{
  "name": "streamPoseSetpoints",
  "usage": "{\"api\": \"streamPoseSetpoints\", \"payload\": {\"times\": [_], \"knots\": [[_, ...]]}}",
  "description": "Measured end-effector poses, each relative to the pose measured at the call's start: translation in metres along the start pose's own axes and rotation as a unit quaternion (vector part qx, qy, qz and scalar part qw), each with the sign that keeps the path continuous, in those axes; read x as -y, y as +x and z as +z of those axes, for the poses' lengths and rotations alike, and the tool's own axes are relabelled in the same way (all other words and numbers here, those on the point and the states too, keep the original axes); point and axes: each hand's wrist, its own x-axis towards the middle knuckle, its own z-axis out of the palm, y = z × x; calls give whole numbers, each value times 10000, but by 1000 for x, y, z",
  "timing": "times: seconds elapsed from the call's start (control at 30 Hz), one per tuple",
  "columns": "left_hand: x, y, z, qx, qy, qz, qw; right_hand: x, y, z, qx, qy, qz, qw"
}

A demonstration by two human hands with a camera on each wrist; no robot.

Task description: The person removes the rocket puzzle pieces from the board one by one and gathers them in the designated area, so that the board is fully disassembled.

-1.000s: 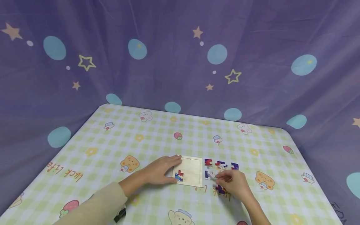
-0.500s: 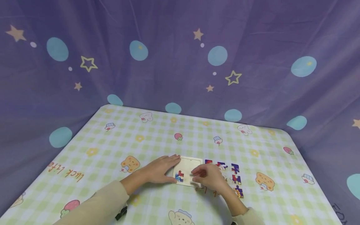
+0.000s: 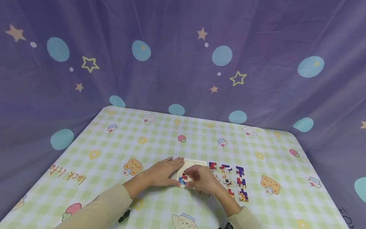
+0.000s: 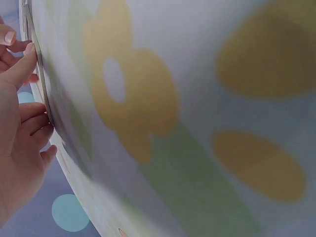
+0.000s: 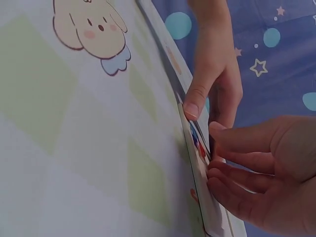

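Note:
A shallow pale wooden puzzle tray (image 3: 197, 161) lies on the table. Joined red and blue jigsaw pieces (image 3: 182, 180) fill its near left corner. My left hand (image 3: 161, 173) rests along the tray's left side, fingers extended and the thumb by the near corner; the left wrist view shows its fingertips (image 4: 42, 118) at the tray's edge. Over the tray's near part, my right hand (image 3: 201, 178) pinches a small jigsaw piece, mostly hidden by the fingers. In the right wrist view, the right fingertips (image 5: 213, 173) are close above the tray, beside the left thumb (image 5: 192, 108).
Several loose jigsaw pieces (image 3: 241, 182) lie in rows right of the tray, some partly behind the right hand and forearm. A green checked cloth with cartoon prints covers the table (image 3: 160, 133). Behind it hangs a purple curtain (image 3: 177, 86) with stars and dots.
My right hand has moved left from the loose pieces, across the tray to the joined pieces at its near left corner. My left hand has stayed at the tray's left side.

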Motion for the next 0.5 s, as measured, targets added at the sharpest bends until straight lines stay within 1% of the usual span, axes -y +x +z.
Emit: {"api": "streamPoseSetpoints", "payload": {"times": [0.07, 0.2, 0.37, 0.5], "knots": [[0, 0, 0, -9, 9, 18, 10000, 1, 1, 1, 41, -108, -133, 9998], [-1, 0, -1, -25, 5, 9, 10000, 2, 1, 2, 78, -95, -288, 9995], [-2, -1, -1, -11, 81, -4, 10000, 4, 0, 2, 139, 170, -307, 9993], [-1, 0, 0, -22, 182, 18, 9998, 4, 0, 2, 94, 406, -264, 9988]]}}
